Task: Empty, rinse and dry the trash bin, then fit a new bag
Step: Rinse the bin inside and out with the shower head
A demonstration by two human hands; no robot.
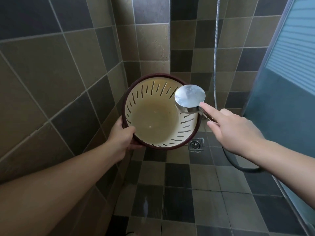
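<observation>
Cream slotted trash bin (153, 120) with dark rim, tilted mouth toward camera, held in air, left hand (121, 136) gripping its near-left rim, thumb inside, shower head (189, 98) over its right rim, right hand (233, 128) holding the handle, index finger extended, floor drain (195, 144) below between hands

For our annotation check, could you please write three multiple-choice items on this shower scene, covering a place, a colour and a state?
1. Where is the floor drain?
A. below and right of the bin
B. on the left wall
C. inside the bin

2. What colour is the bin rim?
A. bright green
B. dark maroon
C. yellow

3. What is the right hand doing?
A. hanging idle
B. gripping the bin rim
C. holding the shower head

Answers: 1 A, the drain sits in the floor tiles by the bin's lower right edge. 2 B, a maroon band rings the cream slotted wall. 3 C, its fingers lie along the handle, while the left hand grips the rim.
</observation>
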